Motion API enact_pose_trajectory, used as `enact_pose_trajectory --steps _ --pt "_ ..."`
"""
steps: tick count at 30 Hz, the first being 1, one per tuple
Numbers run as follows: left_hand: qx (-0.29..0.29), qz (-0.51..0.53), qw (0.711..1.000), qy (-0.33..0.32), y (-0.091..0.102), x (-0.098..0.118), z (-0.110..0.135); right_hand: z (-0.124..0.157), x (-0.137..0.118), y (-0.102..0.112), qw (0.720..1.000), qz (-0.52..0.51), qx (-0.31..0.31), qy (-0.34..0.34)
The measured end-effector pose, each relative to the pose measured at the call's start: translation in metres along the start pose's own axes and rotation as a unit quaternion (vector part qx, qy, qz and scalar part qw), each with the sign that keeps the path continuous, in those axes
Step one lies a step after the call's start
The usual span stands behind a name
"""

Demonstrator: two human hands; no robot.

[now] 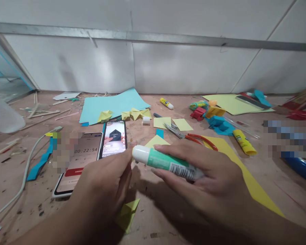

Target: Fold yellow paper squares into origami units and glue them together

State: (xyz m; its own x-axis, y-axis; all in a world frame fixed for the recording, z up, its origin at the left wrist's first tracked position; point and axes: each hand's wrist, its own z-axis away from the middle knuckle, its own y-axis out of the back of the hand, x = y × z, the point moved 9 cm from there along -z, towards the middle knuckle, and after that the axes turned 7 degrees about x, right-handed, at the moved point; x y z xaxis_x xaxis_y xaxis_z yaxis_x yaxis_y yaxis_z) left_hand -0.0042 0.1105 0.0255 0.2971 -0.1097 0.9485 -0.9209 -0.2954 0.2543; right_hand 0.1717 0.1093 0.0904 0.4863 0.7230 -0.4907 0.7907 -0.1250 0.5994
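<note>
My right hand is wrapped round a green-and-white glue stick with a barcode on its side. The white end of the stick points left and meets the fingertips of my left hand. The left thumb and fingers are pinched together, and what they hold is hidden. A sliver of pale yellow shows at the stick's tip. Below the left hand is a folded yellow paper piece, partly covered by it. A small white cap stands on the table behind the glue stick.
Two phones, one showing a timer and one a video, lie at left. Red-handled scissors, yellow squares, folded yellow pieces, blue sheets and yellow glue sticks lie behind. A white cable runs along the left.
</note>
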Motion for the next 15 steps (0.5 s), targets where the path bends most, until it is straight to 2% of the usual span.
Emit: enact_pose_trajectory --steps 2,4,6,10,15 --pt "0.002 -0.013 1.000 -0.005 0.003 -0.001 0.000 -0.002 0.015 -0.002 0.995 -0.038 -0.003 -0.092" --pt "0.000 -0.046 0.999 -0.024 0.007 0.000 0.002 -0.002 0.022 -0.007 0.988 -0.060 -0.017 -0.138" --pt "-0.022 -0.102 0.993 -0.051 0.007 0.003 0.004 -0.003 0.016 -0.009 0.992 -0.064 -0.025 -0.102" --pt "-0.103 -0.170 0.978 -0.065 -0.004 0.006 0.008 0.000 -0.004 -0.010 0.998 -0.047 -0.044 0.022" --pt "-0.102 -0.152 0.982 -0.048 -0.004 0.009 0.008 0.004 -0.006 -0.005 0.998 0.006 -0.028 0.051"
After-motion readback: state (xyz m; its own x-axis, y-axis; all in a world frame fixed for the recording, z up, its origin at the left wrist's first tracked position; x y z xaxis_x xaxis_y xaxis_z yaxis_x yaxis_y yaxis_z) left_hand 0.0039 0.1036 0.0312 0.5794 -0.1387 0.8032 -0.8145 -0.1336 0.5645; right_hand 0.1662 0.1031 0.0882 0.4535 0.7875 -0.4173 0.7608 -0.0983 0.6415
